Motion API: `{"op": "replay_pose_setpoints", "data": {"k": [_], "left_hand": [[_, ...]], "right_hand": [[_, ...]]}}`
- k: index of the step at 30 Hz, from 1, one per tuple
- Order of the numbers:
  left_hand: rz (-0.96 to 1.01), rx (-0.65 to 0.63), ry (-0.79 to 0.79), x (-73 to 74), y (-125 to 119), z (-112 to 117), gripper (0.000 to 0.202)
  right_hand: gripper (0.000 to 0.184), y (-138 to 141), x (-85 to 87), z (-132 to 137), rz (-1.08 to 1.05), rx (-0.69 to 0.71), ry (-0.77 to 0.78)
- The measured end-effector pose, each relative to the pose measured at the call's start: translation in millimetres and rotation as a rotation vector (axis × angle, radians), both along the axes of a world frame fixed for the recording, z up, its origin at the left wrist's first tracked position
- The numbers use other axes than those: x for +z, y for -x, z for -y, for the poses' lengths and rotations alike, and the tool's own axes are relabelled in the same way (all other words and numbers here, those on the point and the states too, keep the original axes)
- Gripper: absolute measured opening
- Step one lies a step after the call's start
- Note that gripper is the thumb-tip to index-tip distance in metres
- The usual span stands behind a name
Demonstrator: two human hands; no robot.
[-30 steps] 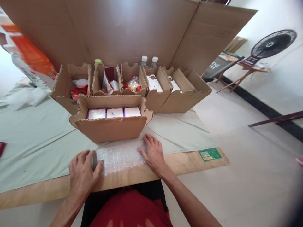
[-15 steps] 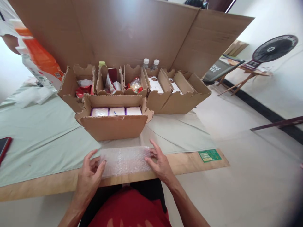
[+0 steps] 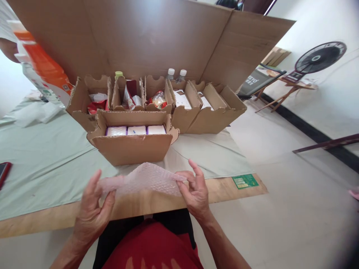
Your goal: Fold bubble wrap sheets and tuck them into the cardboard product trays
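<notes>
A clear sheet of bubble wrap (image 3: pixel 148 179) stretches between my hands above the table's front edge, its middle bowed upward. My right hand (image 3: pixel 196 194) pinches the right end between thumb and fingers, the index finger pointing up. At the other end, my left hand (image 3: pixel 94 209) holds the wrap by its folded-looking left end; motion blurs these fingers. Just beyond the wrap stands an open cardboard bin (image 3: pixel 133 149) with three white, purple-edged packs (image 3: pixel 136 130) inside.
Behind is a row of cardboard bins (image 3: pixel 185 121) with packaged goods, backed by a tall cardboard panel (image 3: pixel 168 41). Orange bottles (image 3: pixel 47 59) and plastic bags (image 3: pixel 42 112) are at left, near a red-edged phone (image 3: pixel 4 172). A fan (image 3: pixel 319 58) stands at far right.
My hands have moved apart, the left one further left and lower. The bubble wrap has gone from lying flat to lifted and bowed between them.
</notes>
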State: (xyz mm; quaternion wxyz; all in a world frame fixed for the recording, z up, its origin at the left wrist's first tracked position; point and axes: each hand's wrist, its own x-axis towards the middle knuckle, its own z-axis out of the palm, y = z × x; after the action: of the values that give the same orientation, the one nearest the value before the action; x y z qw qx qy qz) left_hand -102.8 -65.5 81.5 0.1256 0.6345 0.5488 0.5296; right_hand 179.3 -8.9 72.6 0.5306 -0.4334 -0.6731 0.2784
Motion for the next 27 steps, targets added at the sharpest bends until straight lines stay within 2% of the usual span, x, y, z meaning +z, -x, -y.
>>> {"op": "replay_pose_setpoints", "data": {"k": [2,3,5,8,10,12,14,16,17,19,22,24,27], "left_hand": [[-0.005,-0.123,-0.045,8.4,7.9,-6.2,0.06],[-0.06,-0.181,-0.048,6.2,14.3,-9.3,0.047],[-0.256,-0.244,-0.005,-10.6,30.7,-13.5,0.025],[-0.557,-0.29,0.098,-44.6,57.0,-9.6,0.034],[-0.631,-0.285,0.143,-51.4,67.4,-0.8,0.045],[-0.623,-0.253,0.145,-38.4,65.8,8.0,0.052],[-0.62,-0.203,0.099,-15.0,50.9,12.1,0.063],[-0.675,-0.205,0.019,2.3,27.1,10.2,0.077],[-0.724,-0.24,-0.018,4.6,14.9,7.7,0.081],[-0.852,-0.344,-0.066,-5.1,-3.8,1.0,0.079],[-1.01,-0.432,-0.048,-38.3,-8.6,-7.4,0.075],[-1.057,-0.449,-0.005,-55.4,-0.7,-9.0,0.076],[-1.048,-0.466,0.052,-62.7,9.3,-7.4,0.077]], "right_hand": [[0.038,-2.6,8.1,-4.3,-0.026,0.09,-0.054],[0.028,-5.3,8.4,-6.0,0.007,0.128,-0.094],[0.027,-13.6,0.9,-6.9,0.177,0.183,-0.152],[0.035,-33.0,-18.9,-0.7,0.557,0.242,-0.152],[0.042,-47.7,-24.8,5.8,0.722,0.265,-0.132],[0.043,-56.7,-19.5,10.4,0.766,0.232,-0.112],[0.037,-51.8,-6.9,11.4,0.779,0.178,-0.103],[0.036,-30.5,4.0,9.6,0.82,0.199,-0.106],[0.038,-15.5,6.1,8.4,0.853,0.254,-0.111],[0.048,15.1,1.7,5.8,0.92,0.409,-0.115],[0.062,39.2,-19.6,2.0,0.971,0.583,-0.099],[0.065,32.8,-34.6,0.1,0.964,0.602,-0.08],[0.064,0.0,-47.9,-0.4,0.932,0.547,-0.059]]}}
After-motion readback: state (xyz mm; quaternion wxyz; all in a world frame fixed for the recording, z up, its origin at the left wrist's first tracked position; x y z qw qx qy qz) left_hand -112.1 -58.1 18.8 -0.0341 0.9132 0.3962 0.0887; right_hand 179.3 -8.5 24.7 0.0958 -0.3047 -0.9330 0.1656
